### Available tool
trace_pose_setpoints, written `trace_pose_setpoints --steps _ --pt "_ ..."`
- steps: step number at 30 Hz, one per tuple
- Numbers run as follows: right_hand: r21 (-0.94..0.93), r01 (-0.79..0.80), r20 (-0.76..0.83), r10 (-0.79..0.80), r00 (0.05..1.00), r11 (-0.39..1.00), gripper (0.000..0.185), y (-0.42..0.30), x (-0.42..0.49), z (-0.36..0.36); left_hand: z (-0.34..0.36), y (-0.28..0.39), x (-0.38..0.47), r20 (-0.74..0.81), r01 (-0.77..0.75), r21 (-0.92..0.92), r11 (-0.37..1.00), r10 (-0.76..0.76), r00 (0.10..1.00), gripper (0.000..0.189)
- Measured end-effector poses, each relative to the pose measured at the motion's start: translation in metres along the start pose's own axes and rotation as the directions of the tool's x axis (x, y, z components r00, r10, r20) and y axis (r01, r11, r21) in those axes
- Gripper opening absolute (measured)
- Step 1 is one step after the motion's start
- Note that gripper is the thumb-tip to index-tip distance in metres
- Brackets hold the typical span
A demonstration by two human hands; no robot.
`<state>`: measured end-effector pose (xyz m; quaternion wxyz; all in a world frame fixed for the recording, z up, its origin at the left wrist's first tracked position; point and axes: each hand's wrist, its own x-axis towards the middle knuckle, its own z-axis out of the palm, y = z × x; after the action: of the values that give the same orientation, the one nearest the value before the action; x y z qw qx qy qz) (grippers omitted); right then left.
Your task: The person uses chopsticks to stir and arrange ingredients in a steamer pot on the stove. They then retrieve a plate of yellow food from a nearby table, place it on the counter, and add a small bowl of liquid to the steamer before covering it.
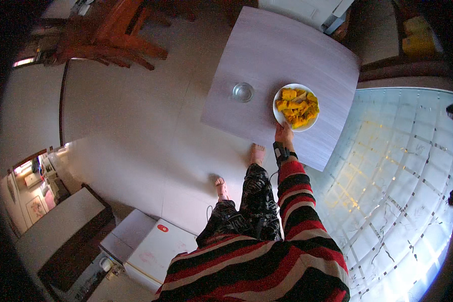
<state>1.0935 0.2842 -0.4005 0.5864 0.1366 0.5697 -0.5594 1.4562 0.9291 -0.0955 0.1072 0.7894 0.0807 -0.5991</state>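
Note:
My right hand (284,134) grips the near rim of a round white plate (277,113). Chunks of yellow-orange food (297,107), which look like cooked pumpkin, are heaped on it. Beneath the plate is a square table (264,49) with a pale wood-grain top; I cannot tell whether the plate touches it or is held just above. To the plate's left, a clear drinking glass (243,92) stands on the tabletop. A dark strap device (283,153) is around my right wrist. My left hand is out of view.
Wooden furniture (128,41) with legs stands at the upper left. To the right is a translucent patterned panel (385,181). A white cabinet-like appliance (160,245) is close by at lower left. Pale floor (147,132) runs left of the table; my bare feet (258,153) are near its edge.

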Motion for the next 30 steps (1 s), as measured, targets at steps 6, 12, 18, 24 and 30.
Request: trace_pose_setpoints --steps 6,12,18,24,30 --pt "-0.018 0.112 -0.118 -0.113 0.987 0.994 0.039 -0.009 -0.033 0.005 -0.062 0.044 0.046 0.03 -0.069 0.09 0.994 0.067 0.997 0.041" --pt "-0.105 0.163 -0.048 -0.169 0.984 0.981 0.04 0.003 -0.155 -0.047 -0.153 0.117 0.116 0.155 -0.251 0.224 0.942 0.22 0.963 0.041" --pt "-0.231 0.158 -0.012 -0.165 0.986 0.96 0.028 -0.008 -0.351 -0.063 -0.25 0.341 0.189 0.477 -0.411 0.122 0.903 0.31 0.822 0.042" --pt "-0.127 0.252 -0.108 -0.266 0.958 0.959 0.03 -0.013 -0.564 -0.018 -0.184 0.647 0.179 0.511 -0.638 0.464 0.615 0.403 0.759 0.029" --pt "0.065 0.455 -0.42 -0.389 0.82 0.888 0.026 0.049 -0.684 -0.032 -0.072 0.761 0.137 0.655 -0.695 0.587 0.416 0.26 0.709 0.027"
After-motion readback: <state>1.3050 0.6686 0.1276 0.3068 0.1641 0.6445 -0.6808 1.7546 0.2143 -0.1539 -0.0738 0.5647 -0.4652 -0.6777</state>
